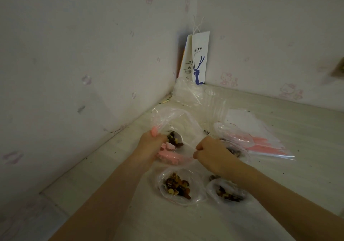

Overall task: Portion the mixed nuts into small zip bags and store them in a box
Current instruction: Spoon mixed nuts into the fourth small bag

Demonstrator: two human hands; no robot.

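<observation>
Clear nut-filled zip bag (179, 186), unsealed

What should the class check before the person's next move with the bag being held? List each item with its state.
1. Left hand grips the held zip bag at its pink strip: ok.
2. Right hand pinches the same bag's other side: ok.
3. Nuts are inside the held bag: ok.
4. Held bag sealed: cannot tell.
5. Filled bag lies near on the table, clear of the hands: ok.
6. Storage box within view: not ok, none seen.
</observation>
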